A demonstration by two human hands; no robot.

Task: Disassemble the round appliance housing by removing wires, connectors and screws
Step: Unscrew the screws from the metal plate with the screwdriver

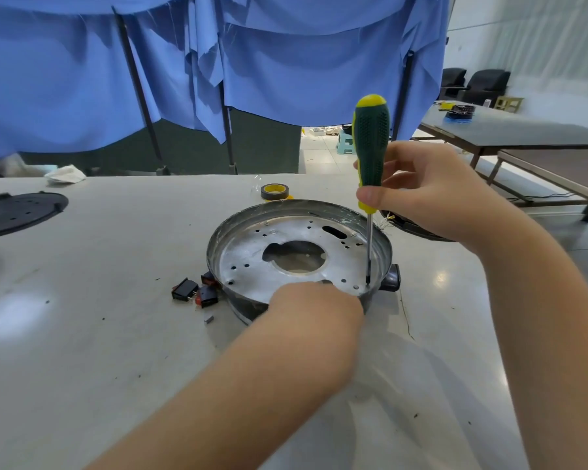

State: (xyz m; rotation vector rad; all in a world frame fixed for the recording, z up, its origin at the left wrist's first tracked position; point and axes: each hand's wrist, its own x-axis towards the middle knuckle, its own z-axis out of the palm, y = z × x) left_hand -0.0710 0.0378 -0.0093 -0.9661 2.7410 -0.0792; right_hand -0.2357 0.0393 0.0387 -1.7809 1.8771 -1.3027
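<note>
While the left hand [314, 298] grips the near rim of the round metal housing [299, 256] on the counter [99, 300], the right hand [418, 195] holds a screwdriver [370, 154] upright, tip at a screw by the right wall; turning it out seems next.

Head view looks forward and down (close) over the table [82, 334].

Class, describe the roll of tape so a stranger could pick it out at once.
Start at the round metal housing mid-table. Just beyond its far rim lies the roll of tape, flat on the table. It alone is a small dark ring with a yellow core.
</note>
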